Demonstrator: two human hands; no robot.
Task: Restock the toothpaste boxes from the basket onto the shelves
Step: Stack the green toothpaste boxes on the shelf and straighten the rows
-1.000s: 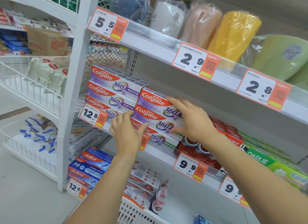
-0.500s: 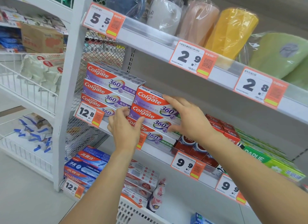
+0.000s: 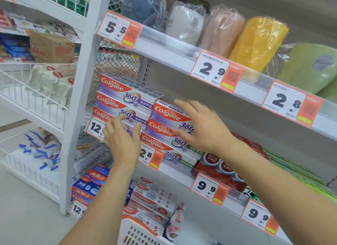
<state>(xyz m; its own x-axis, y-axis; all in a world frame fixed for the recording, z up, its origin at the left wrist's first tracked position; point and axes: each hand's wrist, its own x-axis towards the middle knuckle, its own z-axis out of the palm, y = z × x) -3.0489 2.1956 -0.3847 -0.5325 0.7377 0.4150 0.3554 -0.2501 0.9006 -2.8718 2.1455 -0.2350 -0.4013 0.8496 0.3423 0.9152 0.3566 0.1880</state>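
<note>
Hands — left [image 3: 122, 140], right [image 3: 202, 128] — spread before stacked toothpaste boxes [image 3: 164, 124].

Glossy printed cardboard toothpaste boxes [image 3: 127, 97], white painted metal shelves [image 3: 171, 51], crinkly clear plastic wrap on cups [image 3: 259, 42], white plastic basket [image 3: 135, 233].

Head-worn wide-angle view, close to a shop shelf, looking forward and slightly down.

There is only this one view, so no scene is shared between views. It faces the shelving at an angle, so the middle shelf [image 3: 182, 173] runs from upper left down to lower right. Both forearms enter from the bottom edge, and the left hand [image 3: 124, 140] and right hand [image 3: 202, 126] sit near frame centre, within arm's reach of the toothpaste boxes [image 3: 127, 100]. The basket [image 3: 135, 230] rim shows at the bottom edge. Straight lines bow toward the edges.
</note>
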